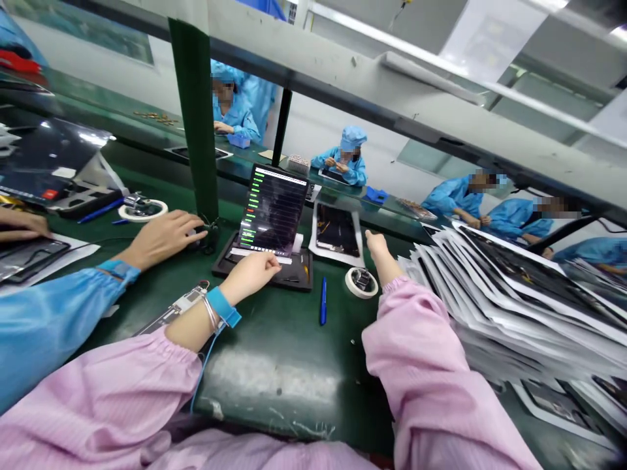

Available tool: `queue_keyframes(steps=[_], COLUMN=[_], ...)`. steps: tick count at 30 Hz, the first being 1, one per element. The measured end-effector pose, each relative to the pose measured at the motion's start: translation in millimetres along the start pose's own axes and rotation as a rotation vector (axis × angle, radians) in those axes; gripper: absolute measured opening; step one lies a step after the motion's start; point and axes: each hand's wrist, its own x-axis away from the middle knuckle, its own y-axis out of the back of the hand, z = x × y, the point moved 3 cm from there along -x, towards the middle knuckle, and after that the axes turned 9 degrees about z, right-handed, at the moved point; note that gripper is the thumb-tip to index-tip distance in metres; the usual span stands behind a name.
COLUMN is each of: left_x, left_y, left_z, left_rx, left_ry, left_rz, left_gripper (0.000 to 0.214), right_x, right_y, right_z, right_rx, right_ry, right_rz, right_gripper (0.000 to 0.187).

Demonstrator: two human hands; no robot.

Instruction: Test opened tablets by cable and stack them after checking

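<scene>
Past the left hand (251,274) is a black screen (277,212) with green bars, to its right a blue pen (323,303), and by the right hand (377,247) a white ring (361,295).

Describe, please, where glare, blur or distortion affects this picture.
In the head view, whitish glare lies across the glossy green tabletop; in the head view, faint reflections mark the propped-up black tablet screen; in the head view, the tall stack of white sheets and dark panels looks smeared towards the right edge, and the long pale overhead beam slants down rightwards.
</scene>
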Motion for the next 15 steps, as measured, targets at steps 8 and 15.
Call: queue_keyframes(steps=[8,15], left_x=[11,23], left_y=[-20.1,-42.7], left_z=[-8,-60], left_rx=[-0.109,-0.062], left_ry=[-0.108,-0.348], left_rz=[0.120,0.113], left_gripper=[0.022,0.030], right_x=[139,230], right_y=[51,226], right_z=[54,63], right_rx=[0.097,0.584], right_ry=[0.367,0.649], right_rz=[0.161,-0.347], right_gripper=[0.019,0.022])
